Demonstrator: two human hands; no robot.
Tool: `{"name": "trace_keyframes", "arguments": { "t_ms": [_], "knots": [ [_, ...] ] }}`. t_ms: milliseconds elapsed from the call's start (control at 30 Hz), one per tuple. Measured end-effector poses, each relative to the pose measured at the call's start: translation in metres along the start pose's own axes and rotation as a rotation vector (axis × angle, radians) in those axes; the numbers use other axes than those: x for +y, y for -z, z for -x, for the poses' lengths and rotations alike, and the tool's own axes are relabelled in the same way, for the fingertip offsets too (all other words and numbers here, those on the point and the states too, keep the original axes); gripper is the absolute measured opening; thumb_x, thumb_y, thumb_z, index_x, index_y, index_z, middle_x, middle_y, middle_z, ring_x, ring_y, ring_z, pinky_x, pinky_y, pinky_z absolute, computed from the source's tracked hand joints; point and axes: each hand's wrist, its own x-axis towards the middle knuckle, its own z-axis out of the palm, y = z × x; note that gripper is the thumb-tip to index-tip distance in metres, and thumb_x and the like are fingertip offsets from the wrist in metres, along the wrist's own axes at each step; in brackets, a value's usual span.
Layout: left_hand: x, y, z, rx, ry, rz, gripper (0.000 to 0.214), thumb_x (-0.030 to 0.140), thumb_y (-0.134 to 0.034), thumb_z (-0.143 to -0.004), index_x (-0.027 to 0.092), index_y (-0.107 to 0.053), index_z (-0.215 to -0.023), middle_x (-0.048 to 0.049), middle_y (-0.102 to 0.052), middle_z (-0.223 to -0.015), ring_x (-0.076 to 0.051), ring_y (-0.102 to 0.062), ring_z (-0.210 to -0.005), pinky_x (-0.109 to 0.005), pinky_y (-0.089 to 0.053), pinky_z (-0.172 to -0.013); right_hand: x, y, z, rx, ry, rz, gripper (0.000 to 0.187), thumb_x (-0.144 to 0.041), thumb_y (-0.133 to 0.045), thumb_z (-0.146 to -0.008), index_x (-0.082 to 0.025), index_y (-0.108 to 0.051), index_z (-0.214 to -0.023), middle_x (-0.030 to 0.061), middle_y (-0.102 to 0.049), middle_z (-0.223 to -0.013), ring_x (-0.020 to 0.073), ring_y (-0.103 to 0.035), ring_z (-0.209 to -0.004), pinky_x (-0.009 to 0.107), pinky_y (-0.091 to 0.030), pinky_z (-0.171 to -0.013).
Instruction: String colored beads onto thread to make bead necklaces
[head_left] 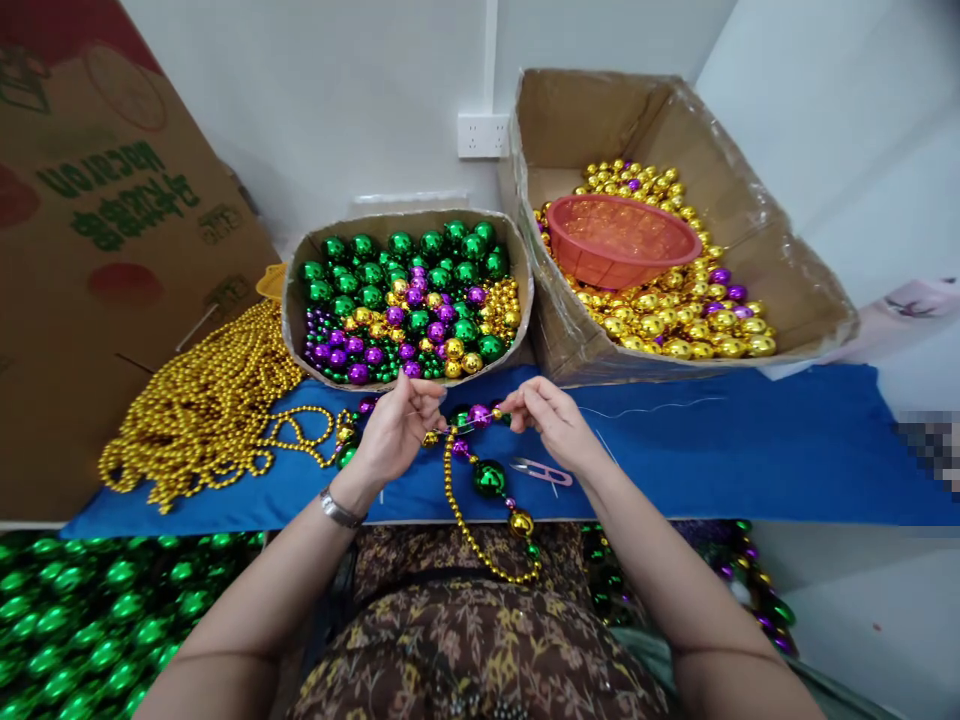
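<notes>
Both my hands are up over the front of the blue cloth, fingers closed. My left hand, a watch on its wrist, pinches a thin clear thread. The same thread is gripped in my right hand, close to a small gold bead. Between the hands hangs a bead necklace with a purple bead, a big green bead and a larger gold bead. A chain of small gold beads loops over the table edge. Pink-handled thread snips lie beside my right wrist.
A cut-down box of green, purple and gold beads stands behind my hands. To its right a taller carton holds gold beads and a red basket. Gold bead strands pile up at left. Green beads lie below the table.
</notes>
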Motion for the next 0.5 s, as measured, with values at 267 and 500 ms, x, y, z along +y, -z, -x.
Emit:
{"name": "trace_keyframes", "arguments": {
  "t_ms": [267,500],
  "knots": [
    [0.018,-0.013,-0.007,-0.272,0.071,-0.369,0.032,0.041,-0.063,-0.084,0.015,-0.071,-0.101,0.0002,-0.048,-0.067,-0.01,-0.044,-0.062,-0.024,-0.042,-0.057,-0.054,-0.003,-0.039,-0.129,0.638,0.765,0.023,-0.03,-0.042,-0.098,-0.018,-0.062,-0.095,0.0086,-0.063,-0.1,0.0174,-0.059,-0.096,0.033,-0.048,-0.088],
    [0.015,-0.018,-0.003,-0.204,0.054,-0.289,0.023,0.037,-0.067,-0.082,0.014,-0.066,-0.08,0.0036,-0.043,-0.056,-0.007,-0.037,-0.051,-0.02,-0.033,-0.05,-0.025,-0.027,-0.065,-0.094,0.541,0.744,0.021,-0.024,-0.046,-0.096,-0.02,-0.061,-0.11,0.0092,-0.06,-0.113,0.0187,-0.059,-0.102,0.035,-0.05,-0.089]
  ]
}}
